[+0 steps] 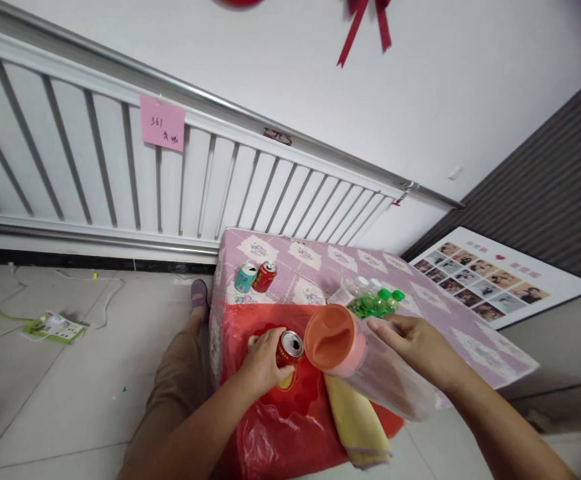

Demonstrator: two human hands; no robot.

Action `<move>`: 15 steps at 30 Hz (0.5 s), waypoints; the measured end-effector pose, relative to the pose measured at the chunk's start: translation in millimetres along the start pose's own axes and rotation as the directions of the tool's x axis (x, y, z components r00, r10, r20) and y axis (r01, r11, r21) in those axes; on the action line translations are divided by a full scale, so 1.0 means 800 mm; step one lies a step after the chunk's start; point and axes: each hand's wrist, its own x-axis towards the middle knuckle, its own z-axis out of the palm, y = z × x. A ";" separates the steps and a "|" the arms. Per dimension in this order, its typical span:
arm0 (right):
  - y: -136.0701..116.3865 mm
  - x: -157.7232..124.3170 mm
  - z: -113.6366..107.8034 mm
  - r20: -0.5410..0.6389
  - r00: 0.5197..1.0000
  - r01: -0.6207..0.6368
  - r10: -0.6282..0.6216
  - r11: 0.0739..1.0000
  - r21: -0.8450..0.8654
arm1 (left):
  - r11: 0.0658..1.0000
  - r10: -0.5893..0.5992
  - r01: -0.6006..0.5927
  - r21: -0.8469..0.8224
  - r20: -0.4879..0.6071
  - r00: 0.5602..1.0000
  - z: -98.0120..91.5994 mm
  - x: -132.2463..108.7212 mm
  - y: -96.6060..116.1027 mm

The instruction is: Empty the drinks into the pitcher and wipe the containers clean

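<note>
My left hand is wrapped round a red drink can with an opened top, low over the red plastic sheet. In my right hand is a clear plastic pitcher with an orange lid. It is tilted onto its side, the lid pointing left towards the can. Under the pitcher a folded yellow cloth lies on the sheet. Whether anything flows between pitcher and can, I cannot tell.
A teal can and another red can stand at the back left of the table. Several bottles with green or white caps stand behind the pitcher. A radiator runs along the wall; a power strip lies on the floor.
</note>
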 end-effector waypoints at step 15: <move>-0.004 0.000 -0.002 0.007 1.000 -0.008 0.008 1.000 -0.015 | 1.000 0.010 -0.010 0.009 -0.001 1.000 -0.001 0.000 0.002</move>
